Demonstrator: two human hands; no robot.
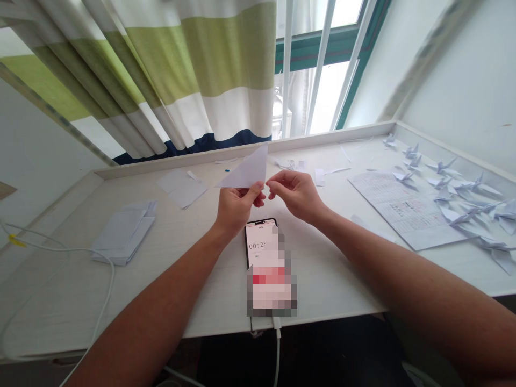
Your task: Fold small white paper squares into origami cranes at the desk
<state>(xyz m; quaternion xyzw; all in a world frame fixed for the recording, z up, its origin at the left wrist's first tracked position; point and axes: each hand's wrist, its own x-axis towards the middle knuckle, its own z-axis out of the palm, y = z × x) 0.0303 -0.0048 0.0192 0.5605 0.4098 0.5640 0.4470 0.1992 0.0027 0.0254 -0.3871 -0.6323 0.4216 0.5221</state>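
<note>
My left hand (237,207) pinches a white sheet of paper (248,169), folded into a triangle, between thumb and fingers along its lower edge. The triangle stands up above the hand, one point toward the window. Just right of its lower corner is my right hand (296,193), thumb and fingertips drawn together. Whether those fingertips hold anything is too small to see. Below both hands lies a phone (258,236) with a running timer on its screen, part of it blurred out.
Several folded paper cranes (441,166) stand at the right, some on a printed sheet (399,209). A stack of white paper (124,231) lies left, with loose sheets (183,188) behind it. Paper scraps (320,177) lie near the back. A white cable (108,285) crosses the left side.
</note>
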